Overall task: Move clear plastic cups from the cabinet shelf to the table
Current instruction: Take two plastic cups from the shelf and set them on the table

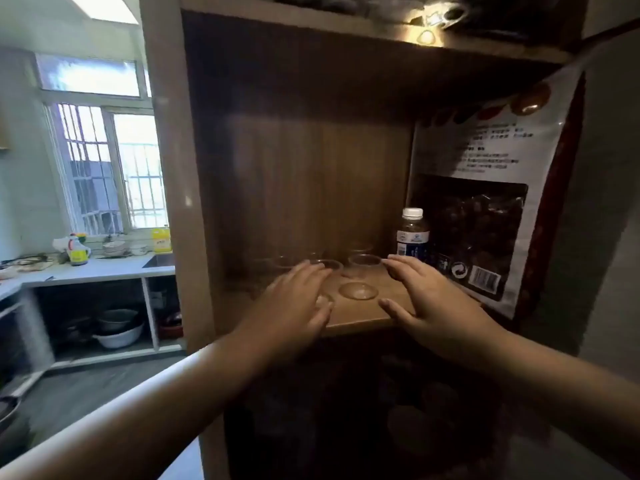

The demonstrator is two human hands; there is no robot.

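Several clear plastic cups stand on the wooden cabinet shelf (360,317). One cup (364,263) is just left of my right hand's fingertips; another cup (330,265) sits beyond my left hand. A clear round cup rim (357,291) lies between the hands. Fainter cups (287,261) stand further back on the left. My left hand (294,306) reaches over the shelf front, fingers spread, holding nothing. My right hand (422,299) hovers at the right, fingers apart, its fingertips close to the cup rim.
A small bottle with a white cap (412,235) and a big printed bag of dark dried fruit (485,216) fill the shelf's right side. The cabinet's left wall (180,202) borders the shelf. A kitchen counter (86,271) with a sink lies at the left.
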